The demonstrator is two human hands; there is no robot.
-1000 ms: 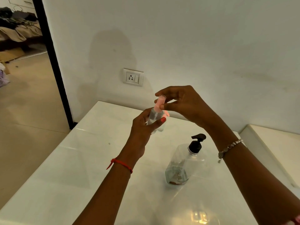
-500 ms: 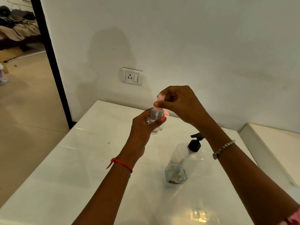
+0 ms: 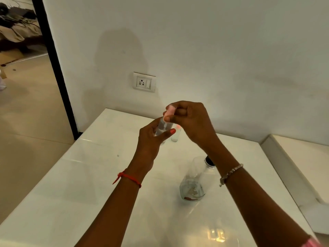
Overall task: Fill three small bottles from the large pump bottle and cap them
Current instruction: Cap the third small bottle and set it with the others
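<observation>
The left hand (image 3: 149, 139) curls round a small bottle (image 3: 161, 126) held above the bench (image 3: 89, 175). The right hand (image 3: 192, 120) pinches the pink cap (image 3: 170, 111) at its top. A second bottle (image 3: 175, 136) stands just behind. The pump bottle (image 3: 194, 180) stands at 5 o'clock from the hands.

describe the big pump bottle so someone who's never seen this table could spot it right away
Start at the white table below the wall socket. Toward its near right, by the bracelet on the right wrist, stands the large pump bottle. It is clear, black at the neck, nearly empty, and much bigger than the pink-capped small bottle farther back.
</observation>
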